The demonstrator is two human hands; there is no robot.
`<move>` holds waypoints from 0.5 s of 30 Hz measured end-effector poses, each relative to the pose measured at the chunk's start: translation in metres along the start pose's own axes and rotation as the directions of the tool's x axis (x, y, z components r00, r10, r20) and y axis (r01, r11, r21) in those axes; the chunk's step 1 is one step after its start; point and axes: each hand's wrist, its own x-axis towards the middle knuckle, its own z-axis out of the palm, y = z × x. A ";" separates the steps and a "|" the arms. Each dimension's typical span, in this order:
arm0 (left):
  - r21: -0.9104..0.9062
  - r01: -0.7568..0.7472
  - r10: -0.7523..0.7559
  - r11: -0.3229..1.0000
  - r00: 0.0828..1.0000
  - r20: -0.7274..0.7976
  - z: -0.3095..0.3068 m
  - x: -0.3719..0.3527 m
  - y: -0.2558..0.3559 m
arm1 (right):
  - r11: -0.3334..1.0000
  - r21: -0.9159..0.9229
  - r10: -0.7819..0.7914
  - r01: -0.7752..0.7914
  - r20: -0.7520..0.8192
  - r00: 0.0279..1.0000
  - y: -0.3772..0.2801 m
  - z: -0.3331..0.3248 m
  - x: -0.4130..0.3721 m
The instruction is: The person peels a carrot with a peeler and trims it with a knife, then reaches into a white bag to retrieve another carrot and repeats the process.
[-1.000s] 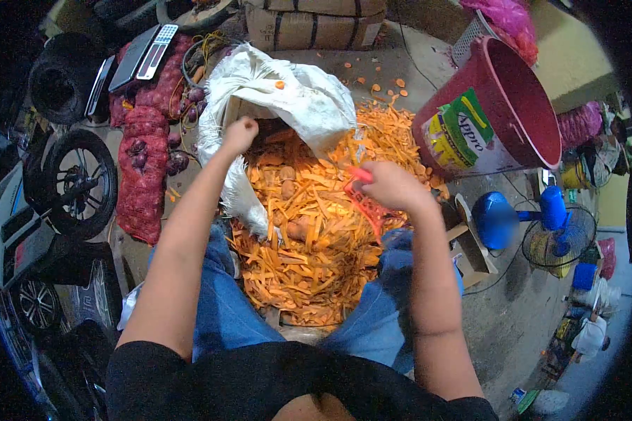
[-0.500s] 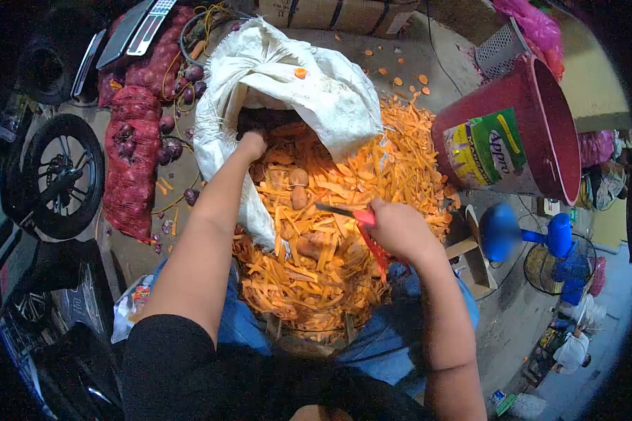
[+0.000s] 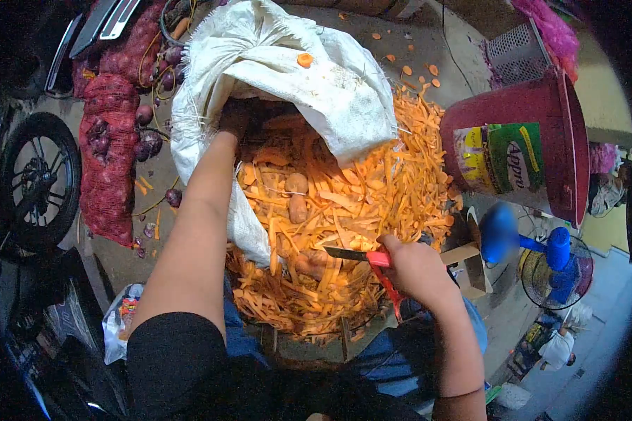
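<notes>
One left hand (image 3: 236,118), sunk in the mouth of one white sack (image 3: 337,91); whether anything is gripped there cannot be told. One right hand (image 3: 418,272), by which one red-handled knife (image 3: 363,256) is held above orange peelings (image 3: 409,184).

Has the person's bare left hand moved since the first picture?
Yes. Judged against the white woven sack, the bare left hand has gone from the sack's mouth deeper inside.

Left hand (image 3: 234,121) reaches into a white woven sack (image 3: 340,91); right hand (image 3: 420,272) grips a red-handled knife (image 3: 378,259) above carrot peelings (image 3: 309,291).
A maroon bucket (image 3: 502,107) sits at two o'clock, a mesh onion bag (image 3: 109,175) between nine and ten.
</notes>
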 end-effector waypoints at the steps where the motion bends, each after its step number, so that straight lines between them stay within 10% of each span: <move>1: 0.004 -0.006 0.006 1.000 1.000 0.002 -0.016 0.000 0.005 | 1.000 0.015 0.014 -0.014 0.014 1.000 -0.001 -0.001 0.000; 7: -0.006 -0.195 0.192 0.981 0.959 0.210 -0.188 -0.025 0.080 | 0.999 0.044 -0.025 0.030 -0.116 0.993 0.007 -0.002 -0.005; 12: -0.460 0.005 0.262 0.888 0.816 0.515 -0.258 -0.030 0.100 | 0.997 0.081 0.037 -0.018 -0.233 0.972 0.010 -0.018 -0.019; 15: -0.841 0.124 0.475 0.527 0.778 0.412 -0.292 -0.045 0.130 | 0.994 0.105 0.015 0.018 -0.307 0.952 0.013 -0.022 -0.026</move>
